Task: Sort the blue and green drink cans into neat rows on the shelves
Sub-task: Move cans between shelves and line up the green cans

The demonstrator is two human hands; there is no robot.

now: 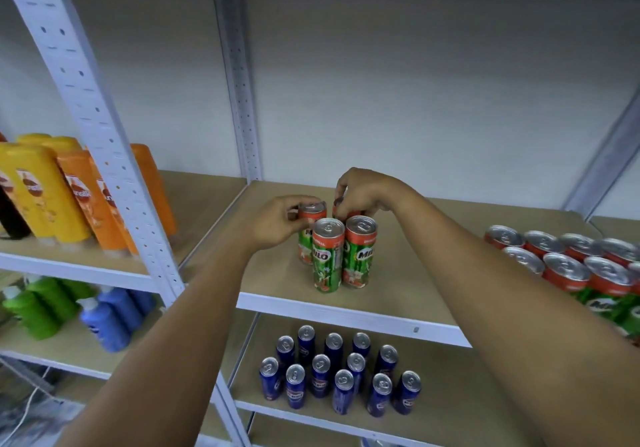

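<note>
We look down at a white metal shelving rack with tan board shelves (433,238) set against a pale wall. On the upper shelf stand four slim green-and-red Milo cans (327,256) in a tight two-by-two cluster, all upright and touching; a larger block of the same green cans (568,266) sits well apart at the right edge. On the shelf below (460,387), slim dark blue cans (341,370) stand upright in three loose rows. In the bay to the left we see yellow and orange plastic bottles (62,190) above, green and blue bottles (69,311) beneath.

Both bare forearms reach in from below. Our left hand (277,223) pinches the rim of the rear left green can (311,216), its grip closed on it. Our right hand (363,192) arches over the rear right green can (341,205), fingertips clamped around its top.
</note>
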